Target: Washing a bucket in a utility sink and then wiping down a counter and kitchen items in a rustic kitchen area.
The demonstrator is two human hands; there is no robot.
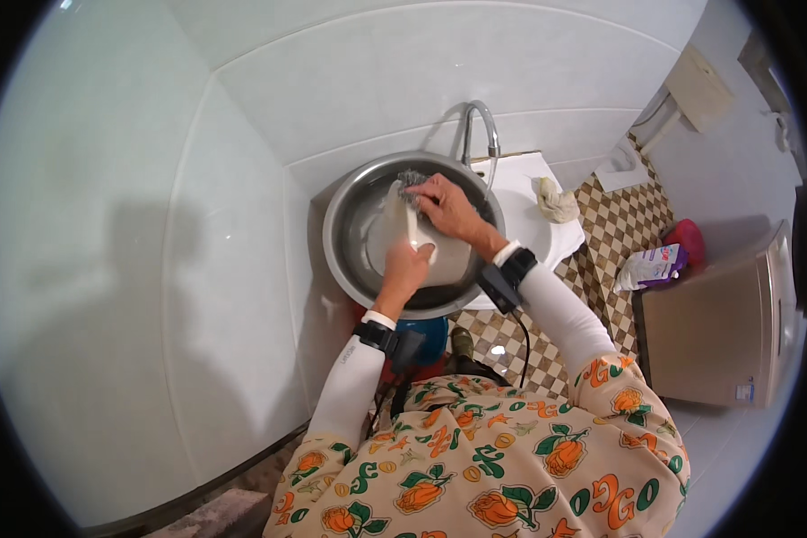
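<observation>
A wide stainless steel basin (334,235) with cloudy water stands below the tap. Inside its rim, my left hand (406,267), slightly smeared, is closed round a pale, smooth dish-like thing (393,220) tilted up on edge; its exact kind is unclear. My right hand (453,211) pinches a grey steel wool scourer (411,184) against the upper part of that dish. Both hands are close together over the middle of the basin.
A curved chrome tap (481,121) rises behind the basin. On the white sink (520,202) at right lies a crumpled pale cloth (556,202). A blue bucket (426,341) is under the basin. A purple-and-white bag (652,266) and beige cabinet (708,314) stand farther right.
</observation>
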